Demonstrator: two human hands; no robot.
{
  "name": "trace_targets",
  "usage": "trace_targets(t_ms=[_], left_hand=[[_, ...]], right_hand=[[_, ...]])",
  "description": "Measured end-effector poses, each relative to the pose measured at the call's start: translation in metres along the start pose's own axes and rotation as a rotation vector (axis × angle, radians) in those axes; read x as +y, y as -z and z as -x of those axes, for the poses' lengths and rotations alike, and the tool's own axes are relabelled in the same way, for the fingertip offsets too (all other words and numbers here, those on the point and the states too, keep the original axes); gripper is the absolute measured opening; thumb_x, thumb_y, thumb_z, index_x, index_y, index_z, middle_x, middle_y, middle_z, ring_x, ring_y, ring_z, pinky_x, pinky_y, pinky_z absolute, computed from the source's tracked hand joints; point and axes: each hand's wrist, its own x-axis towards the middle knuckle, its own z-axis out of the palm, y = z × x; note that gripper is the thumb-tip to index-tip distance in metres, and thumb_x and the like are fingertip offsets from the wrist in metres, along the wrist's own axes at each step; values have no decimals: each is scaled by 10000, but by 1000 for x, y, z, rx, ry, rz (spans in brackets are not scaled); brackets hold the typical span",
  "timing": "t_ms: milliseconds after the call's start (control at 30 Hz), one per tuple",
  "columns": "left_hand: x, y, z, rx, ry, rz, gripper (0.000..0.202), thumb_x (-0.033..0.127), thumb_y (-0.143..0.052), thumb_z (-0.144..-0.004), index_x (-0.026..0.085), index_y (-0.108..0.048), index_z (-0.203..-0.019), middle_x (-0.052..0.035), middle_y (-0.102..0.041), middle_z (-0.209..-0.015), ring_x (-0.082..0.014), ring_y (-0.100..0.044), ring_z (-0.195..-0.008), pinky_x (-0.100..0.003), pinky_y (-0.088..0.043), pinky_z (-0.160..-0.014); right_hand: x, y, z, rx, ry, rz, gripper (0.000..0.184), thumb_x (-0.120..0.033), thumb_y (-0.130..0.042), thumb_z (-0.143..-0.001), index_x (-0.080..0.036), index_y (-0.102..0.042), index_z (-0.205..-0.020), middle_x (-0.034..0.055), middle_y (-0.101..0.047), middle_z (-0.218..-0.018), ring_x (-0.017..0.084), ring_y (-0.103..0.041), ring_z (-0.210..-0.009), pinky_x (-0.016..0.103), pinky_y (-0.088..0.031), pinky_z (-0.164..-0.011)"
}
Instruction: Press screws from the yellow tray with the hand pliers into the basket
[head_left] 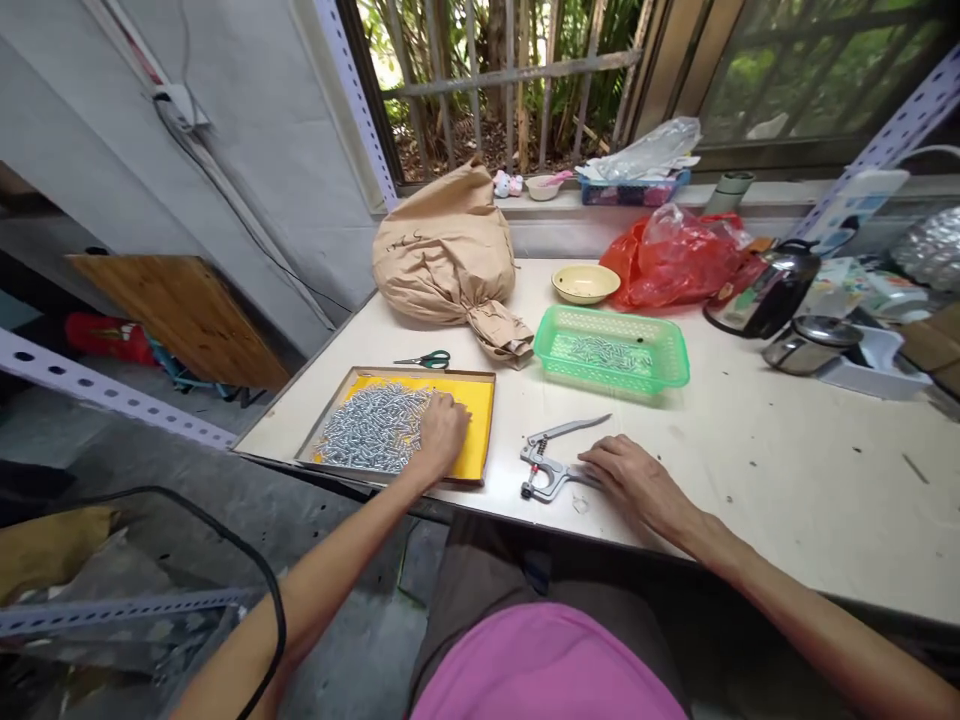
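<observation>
My left hand (444, 432) is over a shallow tray (486, 440) lined with yellow, at the right edge of a pile of small silvery metal pieces (373, 425) that look like screws. Its fingers are bent together, and whatever they pinch is hidden. On the table's near side, my right hand (637, 478) lies nearly flat, fingers stretched out over the end of the lower handle of grey hand pliers (551, 472). Those pliers lie on their side with the handles spread apart. More silvery pieces (609, 352) are in a green plastic basket (613, 384) beyond them.
Scissors (427, 359) lie behind the tray. Farther back are a crumpled brown paper bag (442, 250), a cream bowl (585, 284) and a red plastic bag (667, 265). A dark kettle (784, 285) and a metal pot (810, 345) stand at the right.
</observation>
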Motion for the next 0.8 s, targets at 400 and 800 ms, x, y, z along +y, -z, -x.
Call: trace_targets(t_ms=[400,800], left_hand=[[-12,-9,-7,-40,-186,-113,287,140,-350,-914,147,-633,-957,-131,-595,-953,-255,-486,-951,-343,-381,-795],[-22,-20,-3,1,-76,9,257,124,-352,-864,147,-606,-829,-126,-580,-873,-250,-504,-878,-350,-397,-793]], right_hand=[[-53,-11,-55,-366,348,134,199,-73,-428,-893,-146,-612,-873,78,-570,-927,165,-520,-812,285,-366,-668],[-45,-28,-55,-262,421,174,163,-83,-431,-911,-144,-580,-891,65,-556,-938,164,-519,-817,281,-409,-680]])
